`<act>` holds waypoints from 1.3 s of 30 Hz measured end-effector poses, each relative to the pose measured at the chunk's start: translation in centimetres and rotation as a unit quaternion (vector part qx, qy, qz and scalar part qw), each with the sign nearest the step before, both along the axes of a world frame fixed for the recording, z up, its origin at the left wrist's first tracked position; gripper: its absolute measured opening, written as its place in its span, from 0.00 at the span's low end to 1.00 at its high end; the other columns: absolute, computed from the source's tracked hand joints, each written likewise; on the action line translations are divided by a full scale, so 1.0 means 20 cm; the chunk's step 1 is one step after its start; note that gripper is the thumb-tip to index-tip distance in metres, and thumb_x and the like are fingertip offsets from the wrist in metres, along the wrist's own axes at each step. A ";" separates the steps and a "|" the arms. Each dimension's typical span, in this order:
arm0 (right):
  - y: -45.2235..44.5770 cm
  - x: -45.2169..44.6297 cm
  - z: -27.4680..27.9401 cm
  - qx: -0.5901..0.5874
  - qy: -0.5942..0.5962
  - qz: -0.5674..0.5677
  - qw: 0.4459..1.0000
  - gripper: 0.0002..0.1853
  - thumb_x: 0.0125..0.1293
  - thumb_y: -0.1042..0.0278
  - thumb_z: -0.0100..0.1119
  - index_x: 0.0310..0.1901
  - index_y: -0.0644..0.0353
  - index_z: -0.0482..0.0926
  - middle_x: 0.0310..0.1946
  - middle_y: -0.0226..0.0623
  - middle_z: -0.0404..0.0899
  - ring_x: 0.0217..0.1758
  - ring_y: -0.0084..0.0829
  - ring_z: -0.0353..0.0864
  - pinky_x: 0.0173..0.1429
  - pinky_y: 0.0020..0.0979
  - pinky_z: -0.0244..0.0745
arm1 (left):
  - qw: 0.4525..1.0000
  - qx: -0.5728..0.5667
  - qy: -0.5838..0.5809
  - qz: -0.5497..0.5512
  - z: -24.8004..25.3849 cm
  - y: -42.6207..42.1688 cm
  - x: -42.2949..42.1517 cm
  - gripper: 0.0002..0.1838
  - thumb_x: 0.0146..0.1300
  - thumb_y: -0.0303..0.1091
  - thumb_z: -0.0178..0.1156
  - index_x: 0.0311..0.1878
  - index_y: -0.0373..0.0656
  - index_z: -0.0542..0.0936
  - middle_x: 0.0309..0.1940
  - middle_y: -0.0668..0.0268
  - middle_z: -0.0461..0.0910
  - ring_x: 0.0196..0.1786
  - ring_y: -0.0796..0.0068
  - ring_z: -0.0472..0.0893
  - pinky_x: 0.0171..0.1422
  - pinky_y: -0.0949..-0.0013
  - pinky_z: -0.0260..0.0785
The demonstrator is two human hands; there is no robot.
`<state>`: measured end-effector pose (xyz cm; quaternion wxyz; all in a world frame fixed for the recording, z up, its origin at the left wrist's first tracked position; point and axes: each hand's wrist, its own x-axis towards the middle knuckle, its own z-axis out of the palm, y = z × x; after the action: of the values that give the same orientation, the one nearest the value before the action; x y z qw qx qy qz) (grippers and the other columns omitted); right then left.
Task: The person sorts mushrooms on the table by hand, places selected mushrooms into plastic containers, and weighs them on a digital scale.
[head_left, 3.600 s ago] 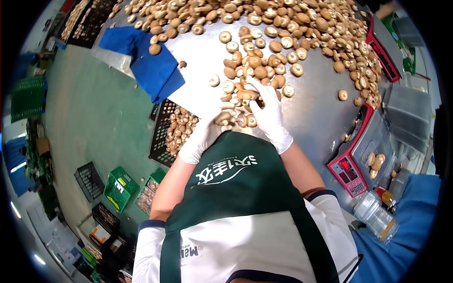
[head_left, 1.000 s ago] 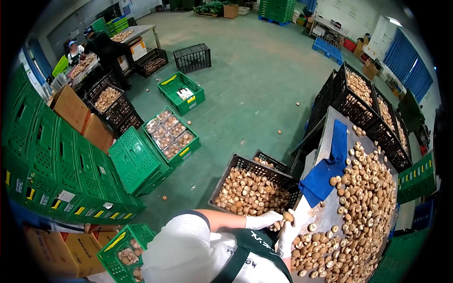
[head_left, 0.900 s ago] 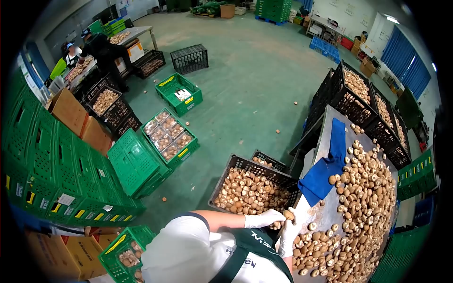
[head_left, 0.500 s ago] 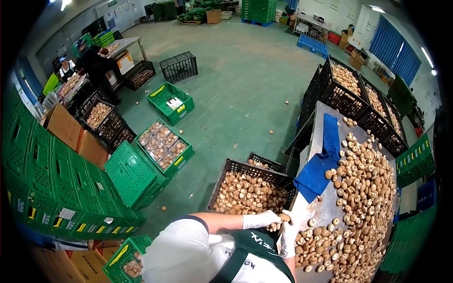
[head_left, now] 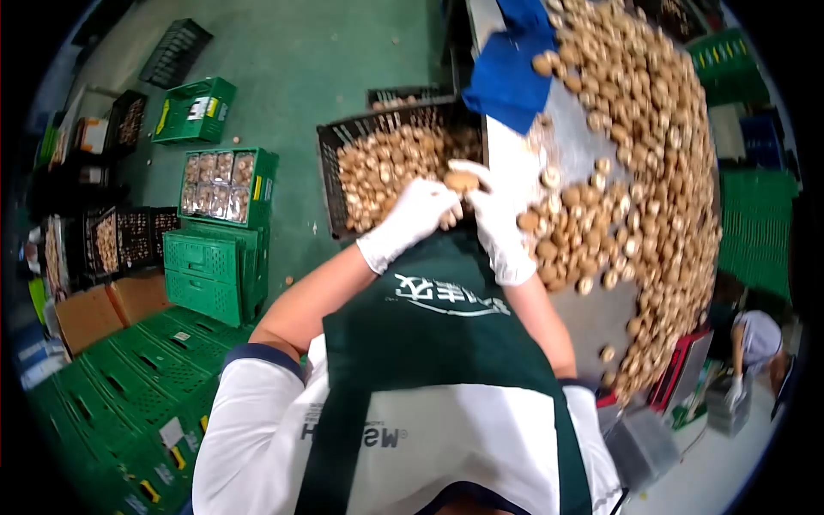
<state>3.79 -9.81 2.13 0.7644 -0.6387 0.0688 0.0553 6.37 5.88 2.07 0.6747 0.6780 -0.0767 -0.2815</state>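
My right hand (head_left: 495, 219), in a white glove, pinches a brown mushroom (head_left: 462, 181) between thumb and fingers, over the near edge of a black crate. Just left of it, my left hand (head_left: 416, 213), also gloved, is closed with its fingertips close to that mushroom; a pale mushroom (head_left: 450, 220) shows under its fingers, partly hidden. Many mushrooms (head_left: 390, 163) fill the black crate (head_left: 331, 178) beyond my left hand. To the right, a loose heap of mushrooms (head_left: 575, 225) lies on the metal table (head_left: 584, 330).
A blue cloth (head_left: 512, 79) hangs over the table's edge. Green crates (head_left: 206, 270) stand at left, one holding packed trays (head_left: 216, 184). At lower right are a red scale (head_left: 678, 369) and a co-worker's gloved hand (head_left: 735, 391) near clear containers.
The view has tilted down and turned toward the table, bringing the apron, red scale and co-worker into sight. Both hands remain close together, with a mushroom still in the right hand.
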 end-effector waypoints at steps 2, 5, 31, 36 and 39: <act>0.02 0.00 0.02 0.023 0.025 -0.016 0.999 0.24 0.58 0.86 0.42 0.55 0.65 0.79 0.42 0.35 0.81 0.33 0.18 0.75 0.38 0.19 0.74 | 0.998 0.019 0.054 0.016 0.04 -0.01 -0.01 0.14 0.67 0.30 0.54 0.28 0.34 0.83 0.21 0.65 0.81 0.23 0.79 0.77 0.30 0.74 0.70; 0.02 -0.02 0.01 0.066 0.039 -0.026 0.997 0.23 0.58 0.86 0.43 0.53 0.64 0.80 0.41 0.34 0.82 0.32 0.18 0.76 0.36 0.19 0.74 | 0.999 0.036 0.016 0.008 0.03 -0.01 -0.05 0.16 0.66 0.31 0.50 0.29 0.33 0.83 0.20 0.67 0.80 0.24 0.82 0.76 0.31 0.77 0.68; -0.01 0.01 -0.06 0.231 0.113 -0.191 0.947 0.23 0.59 0.87 0.44 0.55 0.68 0.78 0.45 0.40 0.81 0.43 0.26 0.81 0.45 0.21 0.77 | 0.999 0.049 0.009 0.019 0.01 -0.15 0.01 0.12 0.60 0.24 0.48 0.27 0.35 0.82 0.23 0.69 0.80 0.26 0.84 0.73 0.32 0.78 0.64; -0.05 -0.01 -0.09 0.195 0.095 -0.164 0.962 0.24 0.59 0.86 0.46 0.57 0.67 0.77 0.47 0.39 0.80 0.47 0.27 0.80 0.51 0.23 0.77 | 0.995 -0.004 0.095 -0.004 0.01 -0.15 0.02 0.13 0.64 0.23 0.49 0.39 0.35 0.84 0.26 0.67 0.81 0.31 0.82 0.78 0.38 0.79 0.69; -0.07 0.00 -0.12 0.188 0.067 -0.176 0.964 0.23 0.60 0.84 0.48 0.58 0.67 0.77 0.49 0.39 0.80 0.48 0.25 0.80 0.51 0.24 0.77 | 0.995 0.022 0.091 0.033 0.01 -0.12 0.01 0.13 0.68 0.26 0.50 0.47 0.35 0.83 0.29 0.67 0.81 0.33 0.81 0.79 0.40 0.79 0.70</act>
<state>3.75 -11.22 -0.17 0.8621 -0.4557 0.2201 -0.0255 6.66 3.42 2.18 0.6726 0.6663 0.0137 -0.3216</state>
